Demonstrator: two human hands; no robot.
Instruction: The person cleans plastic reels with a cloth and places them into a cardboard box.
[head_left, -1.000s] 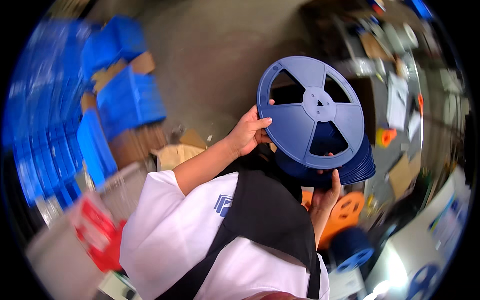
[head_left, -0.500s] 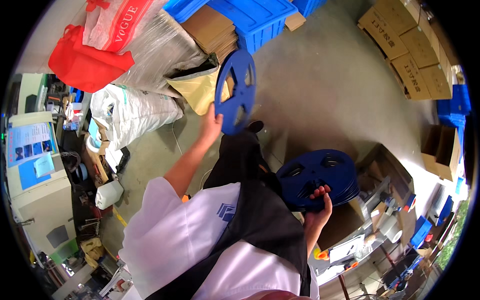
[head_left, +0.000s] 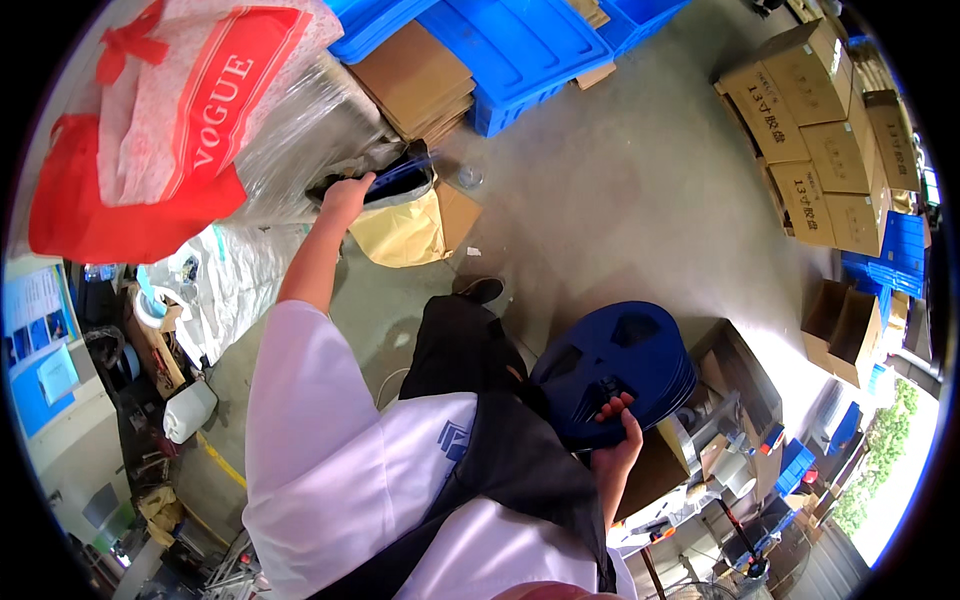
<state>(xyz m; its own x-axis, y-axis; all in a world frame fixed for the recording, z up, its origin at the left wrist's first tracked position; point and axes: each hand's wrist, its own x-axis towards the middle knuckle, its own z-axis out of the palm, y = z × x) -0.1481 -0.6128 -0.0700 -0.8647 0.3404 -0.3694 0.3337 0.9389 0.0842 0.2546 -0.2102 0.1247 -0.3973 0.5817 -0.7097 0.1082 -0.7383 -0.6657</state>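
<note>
My left hand (head_left: 347, 196) reaches forward to the mouth of a yellow-fronted bag (head_left: 402, 232) and grips a single blue reel (head_left: 397, 178) by its edge. That reel is tilted nearly edge-on, partly inside the dark opening, so much of it is hidden. At my right side, my right hand (head_left: 618, 445) is closed at the near part of a stack of dark blue spoked reels (head_left: 650, 352), its fingers curled at the hub openings. Several reel rims show along the stack's right side.
Left of the bag stand a wrapped bale (head_left: 310, 125) and a red and white bag (head_left: 205, 110). Blue crates (head_left: 520, 50) and flat cardboard (head_left: 412, 75) lie behind it. Cartons (head_left: 820, 130) are stacked far right. A cluttered bench (head_left: 715, 445) is near my right arm.
My left hand has moved forward and left, carrying the single reel from upright in mid-air to the yellow bag's mouth. My right hand keeps hold of the stack.
</note>
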